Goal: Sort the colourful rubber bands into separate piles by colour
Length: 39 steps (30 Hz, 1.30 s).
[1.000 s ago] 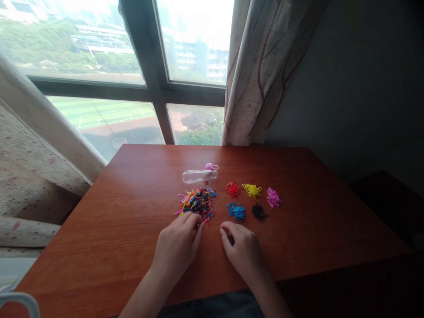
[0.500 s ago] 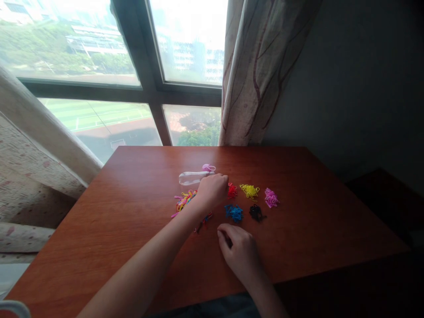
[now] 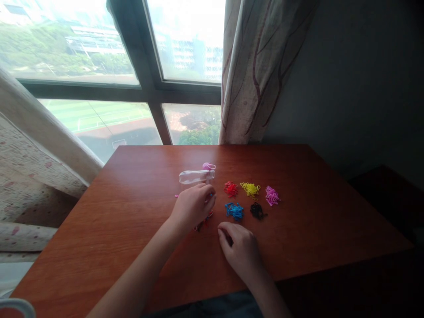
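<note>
My left hand (image 3: pixel 193 206) lies over a mixed heap of small coloured rubber bands (image 3: pixel 202 222) and hides most of it. Its fingers are curled down into the heap, and what they pinch is hidden. My right hand (image 3: pixel 239 250) rests on the table nearer to me, fingers curled under, just below the blue pile (image 3: pixel 235 210). Sorted piles lie to the right: red (image 3: pixel 231 189), yellow (image 3: pixel 251 189), pink (image 3: pixel 272 195) and black (image 3: pixel 257 211). A clear small bottle (image 3: pixel 195 176) lies on its side behind the heap, with a pink cap (image 3: pixel 208 166) next to it.
The brown wooden table (image 3: pixel 314 221) stands against a window (image 3: pixel 132 66) with curtains (image 3: pixel 258 70) on both sides. A dark wall is to the right. A pale rounded object (image 3: pixel 16 304) shows at the bottom left corner.
My left hand reached from the mixed heap out to the red pile, then drew back onto the heap. My right hand stayed where it was.
</note>
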Tool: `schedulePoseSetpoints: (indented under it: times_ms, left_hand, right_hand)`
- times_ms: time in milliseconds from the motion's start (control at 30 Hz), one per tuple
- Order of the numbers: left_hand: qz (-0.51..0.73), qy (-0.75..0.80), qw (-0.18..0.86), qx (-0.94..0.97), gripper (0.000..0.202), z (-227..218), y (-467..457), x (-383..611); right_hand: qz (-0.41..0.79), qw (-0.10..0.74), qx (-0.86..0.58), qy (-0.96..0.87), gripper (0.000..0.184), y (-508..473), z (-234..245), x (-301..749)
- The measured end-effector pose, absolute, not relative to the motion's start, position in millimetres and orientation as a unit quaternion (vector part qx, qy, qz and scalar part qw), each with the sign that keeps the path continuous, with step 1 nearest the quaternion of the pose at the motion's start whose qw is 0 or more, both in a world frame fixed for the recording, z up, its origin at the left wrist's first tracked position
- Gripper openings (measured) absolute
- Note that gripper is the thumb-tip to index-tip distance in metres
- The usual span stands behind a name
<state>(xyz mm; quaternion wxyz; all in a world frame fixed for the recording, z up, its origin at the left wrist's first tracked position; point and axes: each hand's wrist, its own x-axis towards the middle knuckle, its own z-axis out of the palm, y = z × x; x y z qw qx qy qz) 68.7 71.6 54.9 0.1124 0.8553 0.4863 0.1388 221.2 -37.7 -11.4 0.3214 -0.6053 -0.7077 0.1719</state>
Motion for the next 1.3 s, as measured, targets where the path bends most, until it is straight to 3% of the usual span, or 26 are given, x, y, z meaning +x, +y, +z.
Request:
schedulePoseSetpoints:
  times_ms: [467, 767, 967, 1300]
  left_hand:
    - [0.195, 0.534, 0.210, 0.796, 0.016, 23.1, -5.1, 16.3]
    - [0.193, 0.554, 0.162, 0.794, 0.018, 6.4, -20.4, 8.9]
    - [0.200, 0.552, 0.160, 0.794, 0.017, 8.4, -19.5, 10.1]
    - [0.200, 0.549, 0.168, 0.794, 0.018, 8.0, -19.3, 9.9]
  right_hand:
    - [0.146, 0.310, -0.608, -0.716, 0.018, -38.3, -13.1, 219.9]
    - [0.141, 0.294, -0.595, -0.735, 0.016, -35.1, -8.2, 214.2]
    - [0.142, 0.267, -0.593, -0.746, 0.005, -33.4, -3.5, 186.5]
    - [0.112, 0.255, -0.632, -0.723, 0.010, -29.6, -4.8, 171.6]
